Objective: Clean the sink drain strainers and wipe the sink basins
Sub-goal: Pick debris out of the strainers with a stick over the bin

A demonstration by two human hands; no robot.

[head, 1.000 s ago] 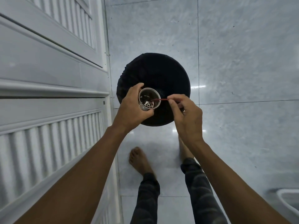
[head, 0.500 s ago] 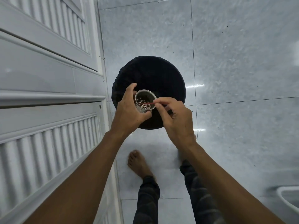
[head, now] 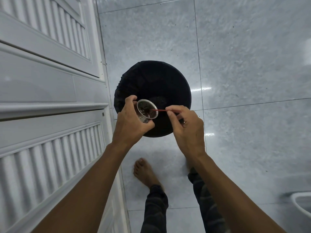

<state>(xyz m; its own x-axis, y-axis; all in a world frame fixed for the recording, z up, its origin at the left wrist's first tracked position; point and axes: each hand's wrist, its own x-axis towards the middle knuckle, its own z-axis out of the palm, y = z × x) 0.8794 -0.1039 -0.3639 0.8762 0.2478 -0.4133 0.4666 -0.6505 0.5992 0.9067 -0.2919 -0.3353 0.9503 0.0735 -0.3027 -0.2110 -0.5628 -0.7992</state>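
Note:
My left hand (head: 131, 121) grips a small metal sink drain strainer (head: 147, 109), a perforated cup with dark debris inside, tilted with its mouth to the right. My right hand (head: 186, 126) pinches a thin red stick (head: 159, 110) whose tip reaches into the strainer's mouth. Both hands are held over a round bin lined with a black bag (head: 171, 81) that stands on the floor.
A white louvred cabinet door (head: 50, 81) runs along the left, close to the bin. Grey marble floor tiles (head: 244, 64) spread to the right. My bare feet (head: 144, 172) stand just behind the bin. A white rounded edge (head: 301, 202) shows at the bottom right corner.
The strainer has tipped over so that its mouth faces right. My right hand has drawn back to the right, the red stick still reaching into the strainer.

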